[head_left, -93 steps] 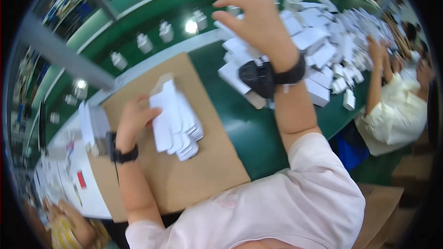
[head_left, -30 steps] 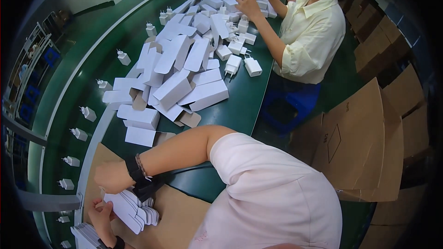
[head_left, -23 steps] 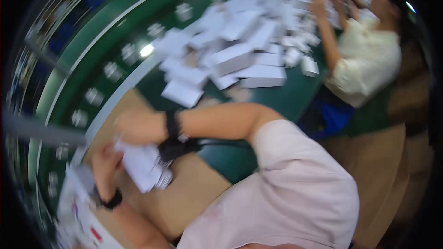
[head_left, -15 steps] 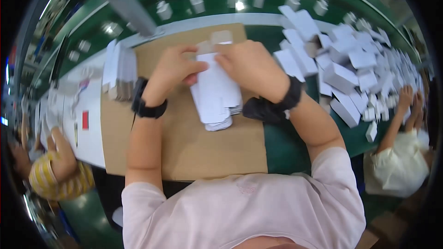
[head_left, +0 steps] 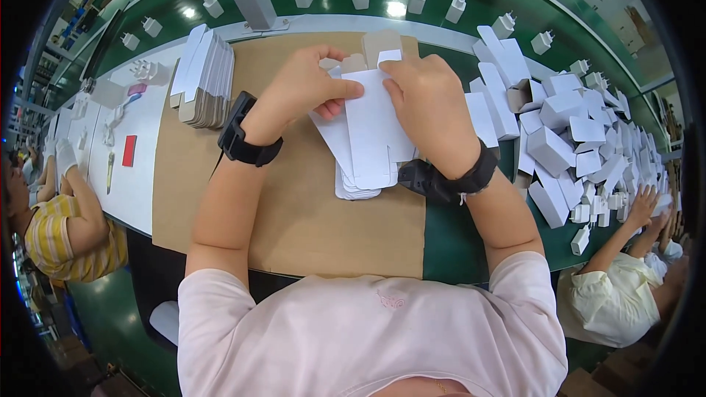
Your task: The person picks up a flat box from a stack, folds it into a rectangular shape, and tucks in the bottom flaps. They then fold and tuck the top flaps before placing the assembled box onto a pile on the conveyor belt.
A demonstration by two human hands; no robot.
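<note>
The left hand point(head_left: 298, 95) and right hand point(head_left: 435, 106) both have their grip closed on a flat white carton point(head_left: 370, 125), pinching opposite edges near its far end, neither hand nearer; it lies over a stack of cartons point(head_left: 357, 192) on the brown cardboard point(head_left: 309, 231), long axis running toward the person's chest.

The right grip point(head_left: 426, 99) hides the right edge of the white flat carton point(head_left: 368, 129); at far left, the striped-top co-worker point(head_left: 70, 242) is partly cut off.

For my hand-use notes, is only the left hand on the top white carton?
No, both the left hand and the right hand touch the carton.
</note>
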